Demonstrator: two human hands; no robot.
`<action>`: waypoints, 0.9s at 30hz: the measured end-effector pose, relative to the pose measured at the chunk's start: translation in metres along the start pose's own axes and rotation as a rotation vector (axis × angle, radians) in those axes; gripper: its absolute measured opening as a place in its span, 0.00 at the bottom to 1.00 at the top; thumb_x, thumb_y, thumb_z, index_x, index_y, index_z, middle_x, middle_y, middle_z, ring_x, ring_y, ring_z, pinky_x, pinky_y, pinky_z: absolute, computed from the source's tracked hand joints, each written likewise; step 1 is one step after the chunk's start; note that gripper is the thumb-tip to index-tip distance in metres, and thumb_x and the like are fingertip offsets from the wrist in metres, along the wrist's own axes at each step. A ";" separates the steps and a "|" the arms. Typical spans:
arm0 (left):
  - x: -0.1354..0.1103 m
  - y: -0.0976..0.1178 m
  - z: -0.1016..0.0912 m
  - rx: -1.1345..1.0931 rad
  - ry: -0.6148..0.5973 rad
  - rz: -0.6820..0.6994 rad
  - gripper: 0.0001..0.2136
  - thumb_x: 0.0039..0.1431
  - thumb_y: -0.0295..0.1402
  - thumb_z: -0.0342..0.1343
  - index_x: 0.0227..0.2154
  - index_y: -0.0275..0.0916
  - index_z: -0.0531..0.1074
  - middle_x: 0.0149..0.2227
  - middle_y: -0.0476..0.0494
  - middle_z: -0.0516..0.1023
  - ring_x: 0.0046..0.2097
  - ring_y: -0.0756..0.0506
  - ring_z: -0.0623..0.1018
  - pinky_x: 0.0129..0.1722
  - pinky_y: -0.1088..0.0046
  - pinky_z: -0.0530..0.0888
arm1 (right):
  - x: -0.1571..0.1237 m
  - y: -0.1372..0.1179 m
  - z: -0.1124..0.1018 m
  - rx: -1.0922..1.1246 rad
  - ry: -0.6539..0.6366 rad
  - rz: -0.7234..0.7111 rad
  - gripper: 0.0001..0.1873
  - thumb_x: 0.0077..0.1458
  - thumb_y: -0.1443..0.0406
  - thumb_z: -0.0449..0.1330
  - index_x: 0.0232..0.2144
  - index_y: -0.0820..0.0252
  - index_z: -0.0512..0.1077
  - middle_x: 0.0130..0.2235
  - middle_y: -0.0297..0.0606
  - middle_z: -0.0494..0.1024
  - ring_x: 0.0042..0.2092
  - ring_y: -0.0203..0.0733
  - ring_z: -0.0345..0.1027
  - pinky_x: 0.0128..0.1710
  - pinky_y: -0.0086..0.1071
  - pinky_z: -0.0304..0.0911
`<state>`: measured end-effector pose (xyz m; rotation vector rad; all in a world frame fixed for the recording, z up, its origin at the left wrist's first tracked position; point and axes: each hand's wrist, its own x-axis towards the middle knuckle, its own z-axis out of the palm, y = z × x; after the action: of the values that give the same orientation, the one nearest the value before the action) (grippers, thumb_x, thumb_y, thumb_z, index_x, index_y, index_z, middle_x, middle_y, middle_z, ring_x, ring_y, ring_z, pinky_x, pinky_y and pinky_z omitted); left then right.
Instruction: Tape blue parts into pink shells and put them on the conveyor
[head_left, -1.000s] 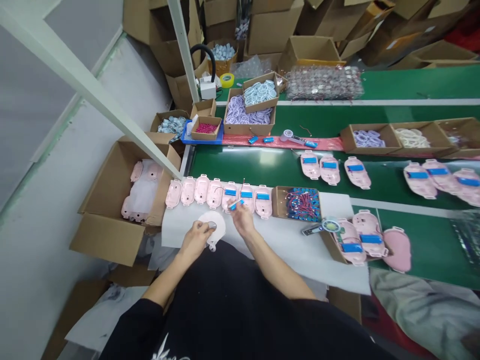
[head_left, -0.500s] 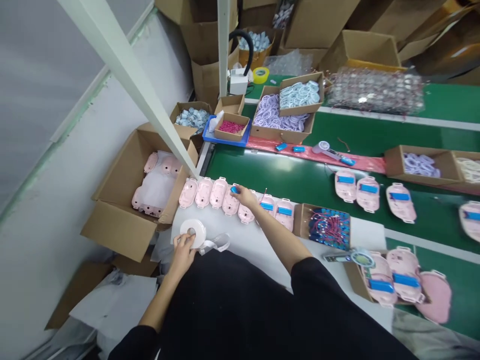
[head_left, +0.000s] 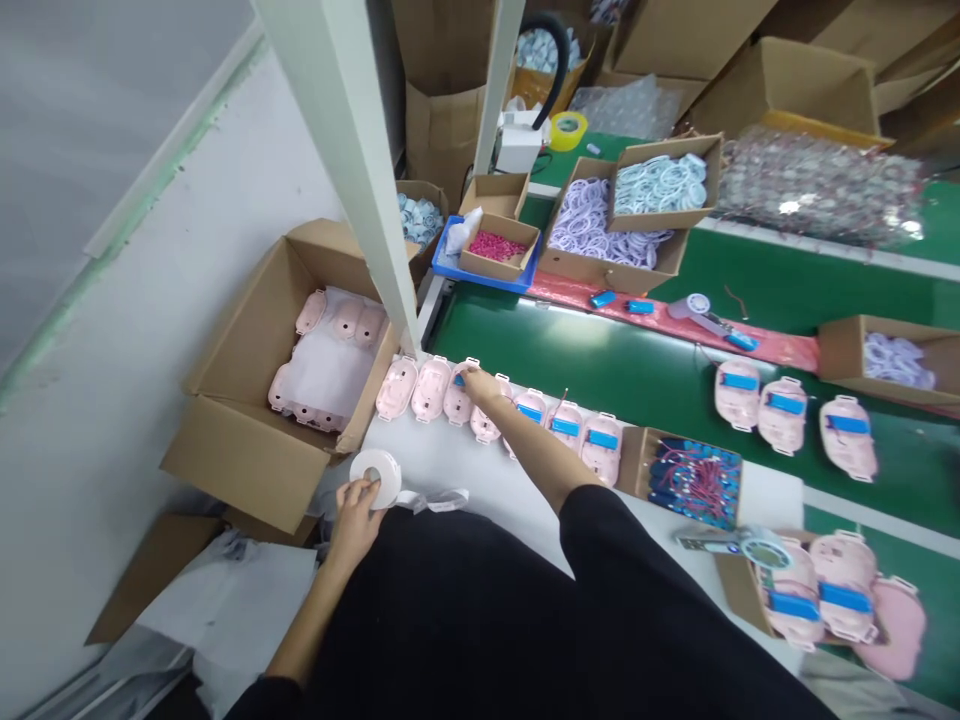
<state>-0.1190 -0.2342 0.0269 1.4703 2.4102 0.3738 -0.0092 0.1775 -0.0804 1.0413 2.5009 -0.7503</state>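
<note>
My left hand (head_left: 358,512) grips a roll of white tape (head_left: 386,470) by its near rim, and a loose strip of tape (head_left: 442,499) trails to the right. My right hand (head_left: 482,388) reaches to a row of pink plastic shells on the white table edge. Its fingers pinch a blue battery (head_left: 459,380), largely hidden, at the third pink shell (head_left: 457,404) from the left. Left of it lie two shells, one of them this pink shell (head_left: 431,390), without a battery. Farther right, blue batteries (head_left: 602,440) sit in shells; my forearm partly covers the row.
A carton of wired batteries (head_left: 694,480) stands right of the row. A large cardboard box (head_left: 247,340) with pink shells is at left, beside a white post (head_left: 337,150). Handheld fans, including a pale blue fan (head_left: 765,548), and more filled shells lie right on the green surface (head_left: 637,350).
The view has shifted, so the bench sits farther right in the picture. My right hand has moved left along the row and lowered the battery to the third shell. My left hand still holds the tape.
</note>
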 end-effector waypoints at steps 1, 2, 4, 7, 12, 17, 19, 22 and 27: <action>0.001 -0.004 -0.001 -0.004 -0.007 -0.010 0.18 0.60 0.31 0.59 0.53 0.39 0.77 0.50 0.35 0.76 0.52 0.34 0.70 0.57 0.52 0.73 | 0.002 -0.001 0.003 -0.005 -0.002 0.004 0.18 0.64 0.71 0.58 0.55 0.66 0.73 0.57 0.58 0.75 0.54 0.53 0.71 0.53 0.38 0.63; 0.001 -0.007 -0.002 -0.009 -0.014 -0.023 0.18 0.60 0.31 0.59 0.53 0.40 0.77 0.50 0.35 0.76 0.52 0.34 0.70 0.57 0.52 0.73 | 0.003 -0.002 0.005 -0.008 0.000 0.002 0.18 0.65 0.70 0.56 0.56 0.65 0.72 0.58 0.58 0.74 0.56 0.53 0.69 0.54 0.39 0.62; 0.003 -0.012 -0.003 -0.023 -0.021 -0.047 0.18 0.59 0.31 0.59 0.53 0.40 0.77 0.50 0.35 0.77 0.52 0.34 0.70 0.56 0.52 0.74 | 0.005 -0.003 0.009 -0.011 0.006 -0.021 0.19 0.66 0.70 0.55 0.58 0.65 0.71 0.61 0.58 0.71 0.61 0.53 0.64 0.58 0.38 0.59; 0.003 -0.015 -0.002 -0.053 -0.017 -0.066 0.18 0.58 0.30 0.59 0.52 0.41 0.78 0.50 0.35 0.77 0.52 0.34 0.71 0.56 0.51 0.74 | 0.004 -0.005 0.010 -0.014 0.008 -0.036 0.19 0.67 0.71 0.53 0.57 0.66 0.71 0.60 0.58 0.72 0.62 0.52 0.64 0.59 0.38 0.58; 0.004 -0.020 0.011 -0.100 -0.028 -0.095 0.18 0.58 0.30 0.57 0.52 0.42 0.79 0.49 0.37 0.78 0.52 0.35 0.72 0.55 0.52 0.75 | -0.002 -0.013 0.011 -0.008 0.047 -0.005 0.19 0.69 0.73 0.49 0.57 0.70 0.71 0.54 0.55 0.78 0.49 0.46 0.71 0.51 0.35 0.61; 0.019 -0.021 0.015 -0.137 -0.043 -0.048 0.19 0.57 0.30 0.58 0.52 0.42 0.79 0.49 0.38 0.78 0.52 0.36 0.70 0.57 0.52 0.72 | -0.010 -0.007 0.002 0.046 0.164 -0.038 0.16 0.67 0.69 0.57 0.55 0.68 0.72 0.57 0.43 0.77 0.57 0.41 0.62 0.57 0.29 0.53; 0.022 -0.019 0.013 -0.142 -0.038 -0.030 0.19 0.57 0.31 0.57 0.52 0.42 0.80 0.49 0.38 0.79 0.52 0.36 0.70 0.57 0.52 0.72 | -0.025 0.009 0.002 0.067 0.247 -0.004 0.19 0.69 0.66 0.55 0.59 0.66 0.70 0.61 0.45 0.73 0.61 0.44 0.57 0.61 0.32 0.49; 0.024 -0.016 0.011 -0.138 -0.009 -0.030 0.19 0.58 0.32 0.57 0.51 0.42 0.80 0.49 0.38 0.79 0.52 0.35 0.71 0.57 0.52 0.72 | -0.055 0.042 0.010 0.094 0.302 0.177 0.24 0.70 0.66 0.49 0.64 0.70 0.65 0.64 0.55 0.69 0.61 0.53 0.57 0.61 0.41 0.49; 0.031 -0.005 0.013 -0.139 0.031 0.039 0.19 0.57 0.32 0.55 0.50 0.41 0.81 0.48 0.38 0.81 0.51 0.36 0.73 0.55 0.53 0.74 | -0.084 0.079 0.025 0.141 0.180 0.257 0.26 0.65 0.73 0.47 0.62 0.66 0.68 0.60 0.53 0.74 0.57 0.52 0.64 0.58 0.39 0.52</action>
<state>-0.1310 -0.2080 0.0095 1.4626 2.3302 0.5649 0.1082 0.1633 -0.0874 1.5068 2.4188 -0.7940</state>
